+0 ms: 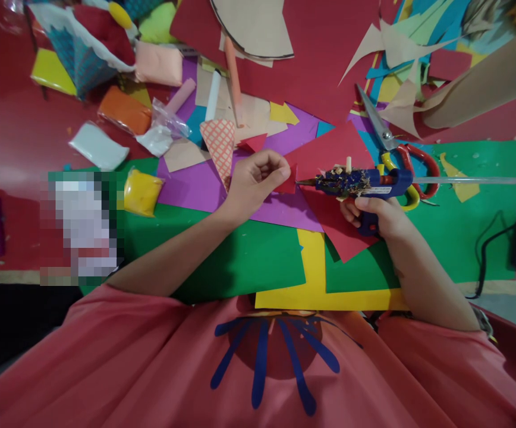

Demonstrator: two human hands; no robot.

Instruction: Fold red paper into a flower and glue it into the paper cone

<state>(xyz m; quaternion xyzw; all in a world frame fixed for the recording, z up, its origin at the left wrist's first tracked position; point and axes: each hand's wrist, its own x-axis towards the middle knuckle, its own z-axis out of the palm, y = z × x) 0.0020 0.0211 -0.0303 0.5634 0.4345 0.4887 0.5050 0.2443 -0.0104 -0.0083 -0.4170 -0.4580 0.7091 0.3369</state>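
My left hand (258, 181) pinches a small red paper piece (290, 182) between thumb and fingertips. My right hand (385, 215) is closed round the handle of a dark blue hot glue gun (376, 181). Its nozzle points left, right at the edge of the red piece; whether they touch I cannot tell. Dried scraps cling to the gun's front, and a clear glue stick (467, 180) juts from its back. Beneath the gun lies a larger red paper sheet (329, 156). A checked paper cone (218, 145) lies just left of my left hand.
Scissors (387, 138) with red and yellow handles lie behind the glue gun. Several clay packets, such as an orange one (124, 111) and a yellow one (142, 191), lie to the left. Green sheets (240, 255) and a purple sheet (186, 184) cover the front. A beige paper roll (476, 83) stands right.
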